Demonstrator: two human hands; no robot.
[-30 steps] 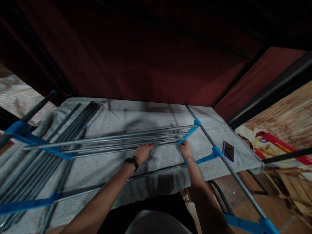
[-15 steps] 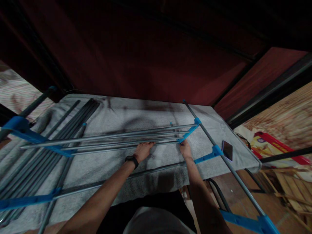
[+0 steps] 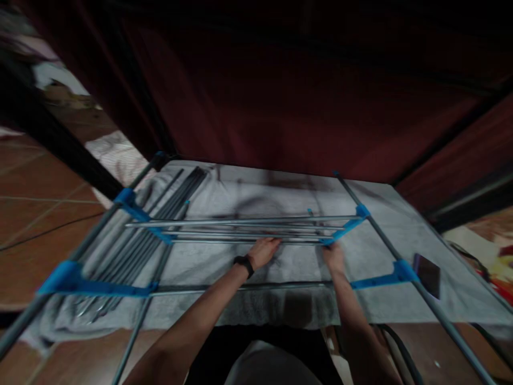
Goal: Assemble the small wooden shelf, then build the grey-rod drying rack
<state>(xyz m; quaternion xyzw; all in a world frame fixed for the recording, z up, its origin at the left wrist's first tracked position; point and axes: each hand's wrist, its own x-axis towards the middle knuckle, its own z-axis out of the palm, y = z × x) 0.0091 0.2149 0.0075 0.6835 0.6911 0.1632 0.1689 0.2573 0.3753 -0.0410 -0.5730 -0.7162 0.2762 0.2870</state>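
A rack frame of grey metal tubes with blue plastic connectors stands over a cloth-covered surface. My left hand (image 3: 264, 252) is closed on the near metal tube (image 3: 216, 241) of the upper row, a dark band round its wrist. At that row's right end, my right hand (image 3: 333, 256) grips the blue connector (image 3: 341, 233); its fingertips are partly hidden beneath it. Several parallel tubes run from this connector to another blue connector (image 3: 154, 227) on the left. Nearer my body, a lower crossbar (image 3: 284, 286) passes behind my forearms.
Loose metal tubes (image 3: 160, 230) lie in a bundle on the grey cloth (image 3: 248, 198) at left. A phone (image 3: 427, 275) rests at the right, beside an upright tube (image 3: 387, 240). Dark red panels (image 3: 288, 128) rise behind. A cable (image 3: 52, 231) crosses the tiled floor at left.
The camera has turned left, so the rack and both hands appear farther right, and more floor shows at left. My hands keep the same places on the rack.
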